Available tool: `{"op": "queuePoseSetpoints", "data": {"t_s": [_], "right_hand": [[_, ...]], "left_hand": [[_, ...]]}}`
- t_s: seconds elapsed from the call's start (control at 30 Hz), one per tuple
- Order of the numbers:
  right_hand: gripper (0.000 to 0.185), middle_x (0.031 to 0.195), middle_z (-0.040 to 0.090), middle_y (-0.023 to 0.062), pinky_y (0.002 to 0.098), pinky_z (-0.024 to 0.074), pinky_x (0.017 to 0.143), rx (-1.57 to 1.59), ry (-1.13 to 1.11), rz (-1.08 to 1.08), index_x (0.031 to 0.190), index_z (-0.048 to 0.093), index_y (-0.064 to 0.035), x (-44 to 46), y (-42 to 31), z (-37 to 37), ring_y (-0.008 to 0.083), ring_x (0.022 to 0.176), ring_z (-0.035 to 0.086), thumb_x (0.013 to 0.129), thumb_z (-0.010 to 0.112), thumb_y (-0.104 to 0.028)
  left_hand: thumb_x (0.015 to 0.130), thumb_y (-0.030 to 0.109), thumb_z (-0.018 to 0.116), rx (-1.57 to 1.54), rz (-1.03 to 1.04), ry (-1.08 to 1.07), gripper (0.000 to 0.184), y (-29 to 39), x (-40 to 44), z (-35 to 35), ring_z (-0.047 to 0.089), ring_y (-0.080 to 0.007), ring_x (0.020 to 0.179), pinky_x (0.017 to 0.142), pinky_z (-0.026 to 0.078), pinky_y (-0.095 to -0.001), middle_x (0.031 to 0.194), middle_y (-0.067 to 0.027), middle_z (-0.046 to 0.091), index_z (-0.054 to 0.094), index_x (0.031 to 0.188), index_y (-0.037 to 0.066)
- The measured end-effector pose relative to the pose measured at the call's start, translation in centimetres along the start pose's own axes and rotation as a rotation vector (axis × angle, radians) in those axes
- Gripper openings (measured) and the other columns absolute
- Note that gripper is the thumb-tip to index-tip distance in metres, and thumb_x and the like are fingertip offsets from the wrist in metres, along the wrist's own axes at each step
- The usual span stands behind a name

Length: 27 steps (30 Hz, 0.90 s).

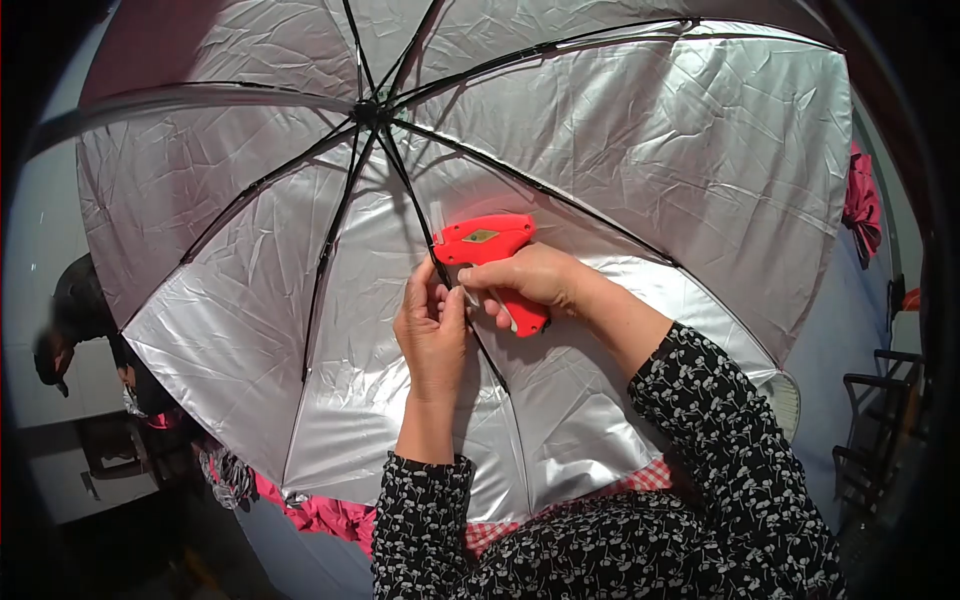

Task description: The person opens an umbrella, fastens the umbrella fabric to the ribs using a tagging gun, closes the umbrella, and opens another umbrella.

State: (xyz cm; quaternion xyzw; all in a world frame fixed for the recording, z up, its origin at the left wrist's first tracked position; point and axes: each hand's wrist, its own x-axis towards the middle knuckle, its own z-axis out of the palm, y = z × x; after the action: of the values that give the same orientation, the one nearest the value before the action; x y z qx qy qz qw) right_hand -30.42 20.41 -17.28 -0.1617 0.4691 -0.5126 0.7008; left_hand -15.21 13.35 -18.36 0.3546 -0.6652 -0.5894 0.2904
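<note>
An open umbrella [345, 420] with a silver inner side spreads before me, its black ribs meeting at a dark hub [372, 113]. My right hand [545, 275] is wrapped around the handle of a red tagging gun [505, 233]. The gun's front end, pointing left, is beside a black rib [488, 355] that runs down from the hub. Just below that end, my left hand [432, 330] is closed on the same rib, thumb and fingers pinching it. Whether fabric is caught in the pinch as well, I cannot tell.
Bunched pink fabric [335, 520] lies below the umbrella's lower left edge. More pink fabric [862, 205] is at the right. A person in dark clothing [85, 305] is at the far left. Black metal racks [880, 400] stand at the right edge.
</note>
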Motion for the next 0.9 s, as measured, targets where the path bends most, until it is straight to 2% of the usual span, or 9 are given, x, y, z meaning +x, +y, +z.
{"op": "queuePoseSetpoints", "data": {"t_s": [0.07,0.17,0.27,0.43,0.57,0.67,0.7,0.8,0.9], "right_hand": [[0.025,0.084,0.066,0.0129,0.0338,0.0572,0.068,0.035,-0.048,0.014,0.089,0.061,-0.002,-0.4,0.2,-0.3,0.022,0.07,0.067,0.087,0.063,-0.026],[0.026,0.085,0.066,0.0139,0.0378,0.0565,0.073,0.346,-0.116,-0.009,0.089,0.06,-0.0018,-2.8,1.8,-0.2,0.0245,0.077,0.067,0.088,0.061,-0.027],[0.026,0.088,0.066,0.0148,0.0411,0.0557,0.075,0.585,0.015,-0.027,0.093,0.058,-0.0016,-7.2,3.2,1.6,0.027,0.081,0.067,0.089,0.059,-0.027],[0.023,0.086,0.065,0.0147,0.0408,0.056,0.073,0.701,0.141,0.061,0.098,0.056,-0.001,-11.8,11.9,6.0,0.028,0.08,0.067,0.089,0.06,-0.022],[0.022,0.082,0.064,0.0135,0.0385,0.056,0.069,0.529,0.129,0.106,0.098,0.056,-0.0008,-12.3,14.7,6.4,0.0268,0.076,0.067,0.088,0.062,-0.019],[0.022,0.081,0.064,0.0128,0.0371,0.0558,0.067,0.472,0.122,0.106,0.097,0.056,-0.0005,-12.4,15.2,6.7,0.0259,0.073,0.067,0.087,0.063,-0.019],[0.022,0.08,0.064,0.0125,0.0365,0.0556,0.066,0.473,0.126,0.109,0.097,0.056,-0.0004,-12.2,14.7,6.3,0.0255,0.072,0.067,0.087,0.063,-0.019],[0.022,0.08,0.064,0.0122,0.0355,0.0555,0.066,0.484,0.153,0.124,0.097,0.056,0.0,-10.9,13.6,6.1,0.0249,0.071,0.067,0.087,0.063,-0.019],[0.022,0.08,0.064,0.0122,0.0347,0.0554,0.066,0.477,0.199,0.156,0.097,0.056,0.0004,-10.3,12.8,6.3,0.0245,0.07,0.067,0.087,0.063,-0.017]], "left_hand": [[0.084,-0.001,0.061,0.132,0.038,0.033,0.035,0.6,0.3,0.0,0.048,-0.0088,0.058,0.053,0.043,-0.0233,0.068,-0.0013,0.051,0.054,0.117,0.005],[0.085,0.004,0.061,0.423,0.048,0.068,0.023,-0.1,-3.4,-0.6,0.055,-0.0168,0.055,0.054,0.047,-0.0294,0.064,-0.0073,0.055,0.054,0.107,0.003],[0.086,0.011,0.059,1.059,-0.006,-0.284,0.016,-0.5,-7.5,-0.6,0.062,-0.0343,0.061,0.057,0.049,-0.0416,0.065,-0.0179,0.059,0.049,0.092,0.001],[0.086,0.014,0.057,1.115,-0.137,-0.201,0.016,0.4,-9.3,0.2,0.061,-0.0432,0.07,0.06,0.048,-0.0492,0.072,-0.0235,0.062,0.046,0.086,0.002],[0.087,0.01,0.058,0.806,0.066,-0.028,0.014,-1.8,-10.8,-1.0,0.062,-0.0322,0.058,0.053,0.049,-0.0404,0.068,-0.0168,0.061,0.047,0.089,0.002],[0.087,0.005,0.059,0.024,-0.34,0.049,0.011,-1.5,-12.5,-1.3,0.057,-0.0146,0.051,0.047,0.046,-0.0279,0.067,-0.0061,0.058,0.05,0.092,0.001],[0.087,0.005,0.059,0.021,-0.343,0.052,0.011,-1.2,-12.7,-0.9,0.057,-0.0146,0.051,0.047,0.046,-0.0279,0.067,-0.0061,0.058,0.05,0.092,0.001],[0.088,0.001,0.058,0.01,-0.338,0.072,0.01,-1.1,-13.2,-0.9,0.048,-0.003,0.052,0.045,0.04,-0.0186,0.069,0.0008,0.053,0.052,0.095,0.0],[0.088,0.001,0.058,0.002,-0.327,0.095,0.009,-1.2,-13.4,-0.9,0.048,-0.0036,0.051,0.045,0.04,-0.0192,0.068,0.0005,0.054,0.053,0.096,0.0]]}}
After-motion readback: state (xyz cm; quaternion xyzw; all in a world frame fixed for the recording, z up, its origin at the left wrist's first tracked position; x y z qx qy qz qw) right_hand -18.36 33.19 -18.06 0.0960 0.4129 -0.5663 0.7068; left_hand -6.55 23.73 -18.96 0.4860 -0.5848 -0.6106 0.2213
